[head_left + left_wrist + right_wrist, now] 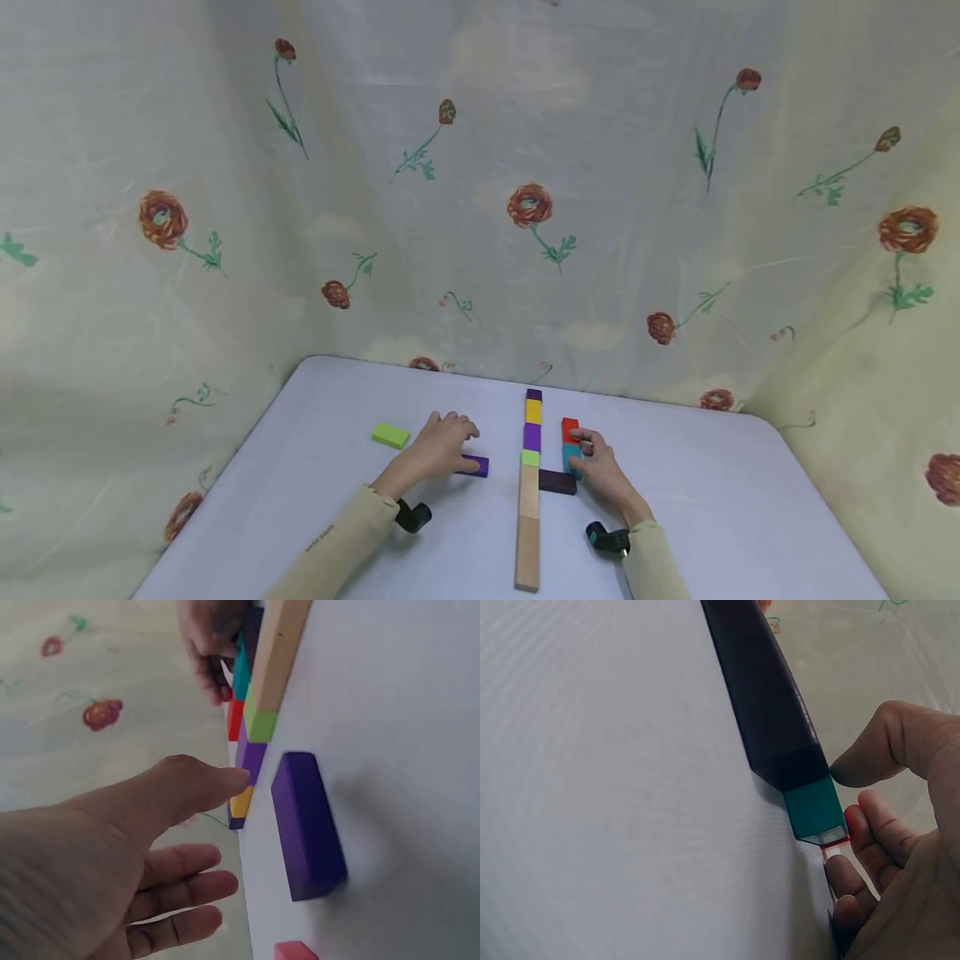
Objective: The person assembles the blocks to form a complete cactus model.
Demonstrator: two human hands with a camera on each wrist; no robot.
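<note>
My left hand (442, 443) hovers by a loose purple block (307, 825), thumb and fingers spread, with a gap between thumb and block in the left wrist view. Near a teal block (815, 810) and a red block (570, 429), set end to end, is my right hand (602, 472). Its thumb lies by the teal block and its fingers by the red one; whether they press is unclear. A dark block (557, 482) lies crosswise between the teal block and a long row of blocks (528, 492).
The row holds wooden, light green, purple and yellow pieces, with a dark purple block (533, 394) at its far end. A lime green block (390, 434) lies left on the white table (322, 450). A pink block (295, 951) peeks into the left wrist view. Flowered cloth (480, 250) hangs behind.
</note>
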